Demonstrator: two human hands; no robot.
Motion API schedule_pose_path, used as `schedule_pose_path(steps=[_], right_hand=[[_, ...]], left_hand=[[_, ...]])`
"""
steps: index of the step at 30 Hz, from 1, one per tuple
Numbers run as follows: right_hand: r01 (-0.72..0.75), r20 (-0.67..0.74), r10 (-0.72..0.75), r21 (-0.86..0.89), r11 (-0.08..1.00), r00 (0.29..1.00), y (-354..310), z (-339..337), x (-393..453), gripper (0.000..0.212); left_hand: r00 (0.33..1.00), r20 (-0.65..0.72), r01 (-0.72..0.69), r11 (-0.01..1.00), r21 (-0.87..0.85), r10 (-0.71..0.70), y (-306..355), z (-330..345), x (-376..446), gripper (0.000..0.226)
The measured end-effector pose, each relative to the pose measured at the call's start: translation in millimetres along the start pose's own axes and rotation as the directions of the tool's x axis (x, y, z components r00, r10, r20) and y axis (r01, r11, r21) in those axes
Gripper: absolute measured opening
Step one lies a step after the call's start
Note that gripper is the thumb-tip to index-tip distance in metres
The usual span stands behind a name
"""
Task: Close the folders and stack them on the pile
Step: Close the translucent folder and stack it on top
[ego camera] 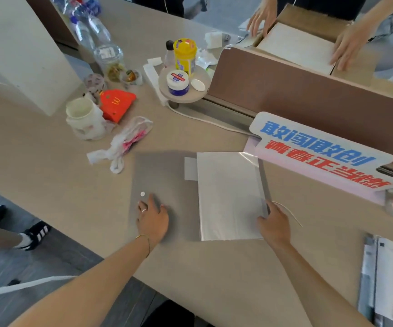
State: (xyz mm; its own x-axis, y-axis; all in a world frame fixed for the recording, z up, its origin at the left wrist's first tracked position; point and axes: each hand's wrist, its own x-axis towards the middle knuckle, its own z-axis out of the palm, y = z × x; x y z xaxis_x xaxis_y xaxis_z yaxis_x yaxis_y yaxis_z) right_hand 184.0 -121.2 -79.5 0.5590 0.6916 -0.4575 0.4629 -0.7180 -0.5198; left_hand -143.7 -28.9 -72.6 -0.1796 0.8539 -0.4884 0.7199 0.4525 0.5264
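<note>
Left hand flat, fingers spread, pressing grey left cover of open folder near table's near edge. Right hand pinching lower right corner of clear sleeve pages, loosely curled. Spine running away from body, between both hands; right half nearer right hand, likely folding leftward. Pile at near right corner.

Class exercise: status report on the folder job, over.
Left hand flat on the open folder's grey cover. Right hand at the clear sleeves' corner. Folder not yet closed. Nothing blocking.
</note>
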Motion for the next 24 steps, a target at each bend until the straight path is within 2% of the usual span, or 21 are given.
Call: schedule_pose_path(steps=[3,6,10,13,17,21,24], right_hand=[[-0.031,0.0,0.031,0.049,0.998,1.0,-1,-3,-5,0.074],[-0.046,0.0,0.047,0.094,0.994,0.999,-9,-7,-13,0.068],[-0.043,0.032,0.039,0.117,0.992,0.999,-12,-10,-21,0.071],[-0.066,0.062,0.059,0.118,0.991,0.996,-11,-11,-23,0.074],[-0.047,0.097,0.041,0.07,0.996,0.994,-11,-13,-23,0.07],[-0.047,0.116,0.042,0.039,0.998,0.992,-10,-13,-21,0.069],[-0.048,0.118,0.042,0.051,0.998,0.992,-7,-12,-19,0.071]], left_hand=[[0.999,0.052,-0.006,0.999,0.045,0.003,4,3,0,0.066],[0.997,0.069,-0.032,0.999,0.02,0.03,8,5,0,0.067],[0.995,0.064,-0.076,0.994,-0.078,0.081,22,10,-5,0.071],[0.997,0.059,-0.034,0.975,-0.221,0.048,40,14,-7,0.073],[0.992,0.126,0.057,0.863,-0.503,0.007,65,16,-13,0.045],[0.994,0.103,0.022,0.825,-0.565,0.044,72,14,-14,0.033],[0.986,0.043,-0.11,0.825,-0.554,0.161,76,11,-21,0.04]])
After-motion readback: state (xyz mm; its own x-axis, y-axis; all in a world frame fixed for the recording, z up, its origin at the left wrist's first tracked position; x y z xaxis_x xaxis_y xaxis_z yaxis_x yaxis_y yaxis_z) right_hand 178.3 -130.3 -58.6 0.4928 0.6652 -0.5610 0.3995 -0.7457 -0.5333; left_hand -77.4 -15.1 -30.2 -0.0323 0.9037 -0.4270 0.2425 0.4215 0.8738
